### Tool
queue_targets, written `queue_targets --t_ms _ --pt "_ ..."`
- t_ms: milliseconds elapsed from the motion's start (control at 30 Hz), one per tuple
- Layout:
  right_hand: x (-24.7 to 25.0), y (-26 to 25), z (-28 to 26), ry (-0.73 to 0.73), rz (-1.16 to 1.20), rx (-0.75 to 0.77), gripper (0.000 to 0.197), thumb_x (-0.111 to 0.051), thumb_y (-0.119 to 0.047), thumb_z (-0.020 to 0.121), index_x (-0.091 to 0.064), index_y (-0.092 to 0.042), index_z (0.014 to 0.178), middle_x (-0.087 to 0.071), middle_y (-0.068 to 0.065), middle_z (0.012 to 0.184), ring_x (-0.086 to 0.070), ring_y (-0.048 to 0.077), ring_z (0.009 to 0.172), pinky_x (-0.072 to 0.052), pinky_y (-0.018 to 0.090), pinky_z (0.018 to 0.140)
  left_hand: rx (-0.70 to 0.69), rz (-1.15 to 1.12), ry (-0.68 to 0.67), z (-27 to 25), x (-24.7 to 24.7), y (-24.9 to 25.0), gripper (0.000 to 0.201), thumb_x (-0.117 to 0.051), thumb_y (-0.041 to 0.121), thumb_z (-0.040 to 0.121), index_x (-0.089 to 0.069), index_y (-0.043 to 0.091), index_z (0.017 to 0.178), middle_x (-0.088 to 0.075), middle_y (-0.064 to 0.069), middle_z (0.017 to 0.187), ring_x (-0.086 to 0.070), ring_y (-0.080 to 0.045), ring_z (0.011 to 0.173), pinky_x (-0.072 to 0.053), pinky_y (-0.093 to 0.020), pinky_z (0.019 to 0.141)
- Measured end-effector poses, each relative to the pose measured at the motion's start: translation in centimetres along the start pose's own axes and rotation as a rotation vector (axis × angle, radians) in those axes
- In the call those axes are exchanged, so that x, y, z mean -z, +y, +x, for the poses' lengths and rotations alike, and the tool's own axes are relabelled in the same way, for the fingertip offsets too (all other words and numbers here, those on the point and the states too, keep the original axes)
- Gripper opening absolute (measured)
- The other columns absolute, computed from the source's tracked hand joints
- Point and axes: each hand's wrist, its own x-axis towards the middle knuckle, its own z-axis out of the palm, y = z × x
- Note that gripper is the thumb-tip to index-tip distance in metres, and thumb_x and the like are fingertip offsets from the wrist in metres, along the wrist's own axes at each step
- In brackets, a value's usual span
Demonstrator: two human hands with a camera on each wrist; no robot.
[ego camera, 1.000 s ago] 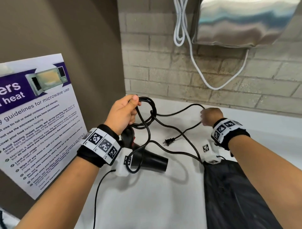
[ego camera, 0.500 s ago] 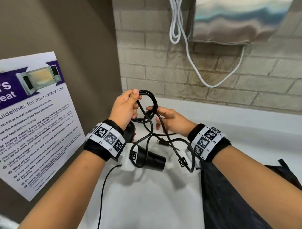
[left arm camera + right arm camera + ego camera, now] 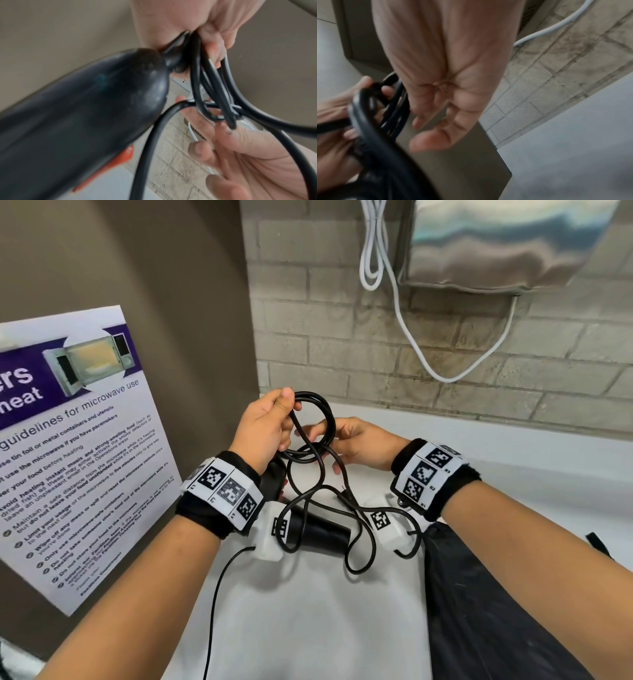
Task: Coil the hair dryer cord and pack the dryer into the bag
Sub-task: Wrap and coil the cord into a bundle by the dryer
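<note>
My left hand (image 3: 270, 426) is raised over the white counter (image 3: 308, 628) and grips several loops of the black cord (image 3: 320, 419) by their top. The black hair dryer (image 3: 317, 532) hangs under that hand, nozzle to the right. Close up, the dryer handle (image 3: 85, 108) and the bunched cord (image 3: 212, 88) run out of my left hand's fingers (image 3: 214, 44). My right hand (image 3: 359, 443) is beside the loops, fingers straight and touching them. Its palm (image 3: 447, 119) is open with the cord (image 3: 393, 105) just to its left. Slack cord droops past the dryer. The black bag (image 3: 486, 604) lies at lower right.
A microwave-use poster (image 3: 75, 460) hangs on the brown wall at left. A brick wall behind carries a steel wall unit (image 3: 496, 244) and a drooping white cable (image 3: 407, 337). A thin black wire (image 3: 219, 594) trails from my left wrist band.
My right hand came in from the far right, bringing cord to my left hand, and its fingers have straightened beside the loops. The left hand kept its grip.
</note>
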Motion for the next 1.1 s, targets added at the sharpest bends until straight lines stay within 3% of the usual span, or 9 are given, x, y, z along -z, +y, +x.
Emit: queue_targets --t_ms 300,400,500,667,800,900,967,1033,1100 --pt "0.1 0.2 0.4 -0.097 -0.032 -0.025 0.031 -0.043 0.011 0.088 -0.051 -0.019 0.093 -0.056 -0.001 0.092 -0.056 0.003 0.059 -0.050 0.020 0.053 0.026 -0.054 0.016 -0.3 -0.1 0.3 0.033 -0.034 0.029 0.100 -0.047 0.012 0.074 -0.028 0.016 0.040 -0.021 -0.001 0.034 -0.020 -0.015 0.036" --pt "0.3 0.4 0.4 0.061 -0.073 0.001 0.030 -0.044 0.010 0.090 -0.057 -0.016 0.087 -0.058 -0.008 0.070 -0.052 0.002 0.050 -0.049 0.018 0.048 0.032 -0.052 0.005 -0.4 0.0 0.3 0.034 -0.034 0.030 0.100 -0.047 0.012 0.073 -0.028 0.016 0.041 -0.020 -0.001 0.034 -0.020 -0.015 0.036" --pt "1.3 0.4 0.7 0.409 -0.057 0.050 0.026 -0.046 0.005 0.091 -0.057 -0.013 0.076 -0.057 -0.009 0.056 -0.051 0.001 0.039 -0.044 0.015 0.039 0.028 -0.015 -0.007 -0.4 -0.1 0.3 0.035 -0.034 0.029 0.100 -0.047 0.013 0.073 -0.028 0.017 0.040 -0.020 -0.001 0.034 -0.022 -0.014 0.035" --pt "3.1 0.4 1.8 0.783 -0.164 -0.041 0.019 -0.047 -0.005 0.093 -0.050 -0.011 0.075 -0.043 0.004 0.058 -0.043 0.003 0.029 -0.034 0.016 0.030 0.047 -0.022 -0.002 -0.4 -0.1 0.3 0.035 -0.035 0.029 0.100 -0.048 0.013 0.072 -0.027 0.016 0.040 -0.020 -0.001 0.033 -0.021 -0.014 0.034" --pt "6.6 1.8 1.3 1.018 -0.153 -0.195 0.012 -0.047 -0.009 0.093 -0.051 -0.008 0.081 -0.047 0.008 0.064 -0.045 0.022 0.049 -0.042 0.029 0.044 0.021 -0.042 -0.037 -1.0 0.5 0.2 0.034 -0.035 0.028 0.099 -0.050 0.012 0.073 -0.031 0.014 0.042 -0.024 -0.002 0.033 -0.024 -0.015 0.033" --pt "8.2 3.9 0.2 1.054 -0.242 -0.349 0.024 -0.046 -0.012 0.092 -0.057 0.005 0.104 -0.054 0.016 0.080 -0.061 0.034 0.076 -0.054 0.045 0.079 0.013 -0.063 -0.021 -1.1 0.5 0.3 0.034 -0.035 0.027 0.099 -0.050 0.011 0.073 -0.030 0.006 0.047 -0.025 -0.003 0.033 -0.024 -0.015 0.034" --pt "8.0 4.9 -0.6 0.965 -0.307 -0.516 0.031 -0.045 -0.018 0.094 -0.055 0.003 0.115 -0.059 0.018 0.099 -0.060 0.036 0.103 -0.048 0.041 0.094 0.024 -0.055 0.023 -1.1 0.4 0.3 0.036 -0.035 0.029 0.099 -0.051 0.012 0.072 -0.029 0.010 0.044 -0.025 -0.003 0.033 -0.025 -0.015 0.034" --pt "7.5 5.7 -1.3 0.845 -0.339 -0.624 0.035 -0.046 -0.023 0.095 -0.052 -0.002 0.122 -0.058 0.016 0.118 -0.057 0.032 0.107 -0.047 0.033 0.088 0.023 0.001 0.047 -1.1 0.3 0.3 0.037 -0.035 0.032 0.099 -0.052 0.014 0.072 -0.028 0.014 0.041 -0.027 -0.002 0.033 -0.027 -0.015 0.034" --pt "6.6 5.8 -1.3 0.901 -0.171 -0.577 0.038 -0.047 -0.010 0.092 -0.048 -0.007 0.130 -0.055 0.015 0.119 -0.060 0.028 0.082 -0.052 0.026 0.062 0.021 0.055 0.057 -1.1 0.2 0.3 0.037 -0.036 0.033 0.099 -0.053 0.016 0.071 -0.029 0.014 0.041 -0.027 -0.002 0.034 -0.027 -0.014 0.035"
